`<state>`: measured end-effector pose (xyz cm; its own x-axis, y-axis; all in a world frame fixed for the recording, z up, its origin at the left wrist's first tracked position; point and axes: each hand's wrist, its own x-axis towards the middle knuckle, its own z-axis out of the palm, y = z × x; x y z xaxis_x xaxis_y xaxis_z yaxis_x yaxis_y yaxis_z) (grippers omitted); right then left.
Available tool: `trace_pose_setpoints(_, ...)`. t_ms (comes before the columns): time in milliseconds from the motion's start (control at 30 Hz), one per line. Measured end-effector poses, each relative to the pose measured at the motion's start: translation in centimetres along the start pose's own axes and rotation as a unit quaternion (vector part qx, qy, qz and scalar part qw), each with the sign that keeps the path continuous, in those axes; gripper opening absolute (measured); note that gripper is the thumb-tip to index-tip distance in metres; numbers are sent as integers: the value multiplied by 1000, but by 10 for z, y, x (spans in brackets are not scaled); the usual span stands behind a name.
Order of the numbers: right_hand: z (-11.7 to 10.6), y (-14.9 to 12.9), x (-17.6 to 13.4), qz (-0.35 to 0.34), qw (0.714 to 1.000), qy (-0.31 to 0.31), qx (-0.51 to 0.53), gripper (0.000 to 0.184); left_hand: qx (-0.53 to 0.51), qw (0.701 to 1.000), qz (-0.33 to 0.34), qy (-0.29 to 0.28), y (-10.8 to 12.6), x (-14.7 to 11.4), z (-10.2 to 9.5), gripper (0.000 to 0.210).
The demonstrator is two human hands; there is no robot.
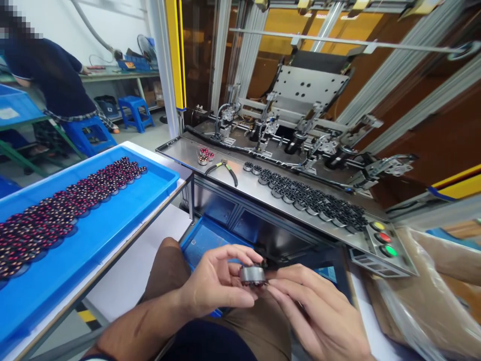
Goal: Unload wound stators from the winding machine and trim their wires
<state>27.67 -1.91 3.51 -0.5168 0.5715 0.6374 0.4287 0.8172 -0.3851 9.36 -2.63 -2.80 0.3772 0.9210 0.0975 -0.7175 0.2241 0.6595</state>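
Note:
My left hand (221, 281) is closed round a motor stator (252, 275), a short silver ring with dark parts above and reddish windings at its lower edge. Its fingers lie on top and the thumb runs below. From the other side my right hand (308, 301) pinches at the stator's lower right edge with thumb and forefinger; whether a thin wire lies between those fingertips is too small to tell. The stator is held above my lap, in front of the machine's metal ledge (244, 183).
Rows of black-topped stators (308, 193) line the ledge, beside green-and-black pliers (222, 169) and several red-wound stators (205, 155). A blue tray (112, 215) of wound stators stands left. Push buttons (383, 237) and a plastic-lined carton (432, 271) are right. A person (48, 75) works behind.

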Motion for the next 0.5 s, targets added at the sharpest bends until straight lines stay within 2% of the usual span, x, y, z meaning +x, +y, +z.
trace_pose_setpoints(67,-2,-3,5,20,1000,4,10,16,-27,998,56,-11,2,3,1,40)
trace_pose_setpoints(133,-3,-4,9,21,999,-7,43,17,-55,997,59,-7,2,10,1,41)
trace_pose_setpoints(200,-4,-3,12,12,997,-22,70,18,-61,997,-25,-29,-1,19,-1,44)
trace_pose_setpoints(233,-5,-3,13,8,997,-29,76,19,-58,991,-95,-69,-3,23,-3,51)
trace_pose_setpoints(300,-7,-2,13,-2,996,-31,78,20,-49,954,-235,-179,-8,29,-7,66)
trace_pose_setpoints(333,-8,-2,13,-4,996,-32,78,20,-49,936,-269,-223,-10,30,-8,69)
trace_pose_setpoints(367,-9,-2,13,-5,997,-31,76,20,-48,928,-277,-245,-12,30,-9,68)
trace_pose_setpoints(400,-10,-3,14,-2,997,-29,72,20,-44,933,-262,-244,-13,28,-9,63)
trace_pose_setpoints(500,-11,-7,14,28,998,-7,55,20,-28,973,-155,-170,-13,20,-5,39)
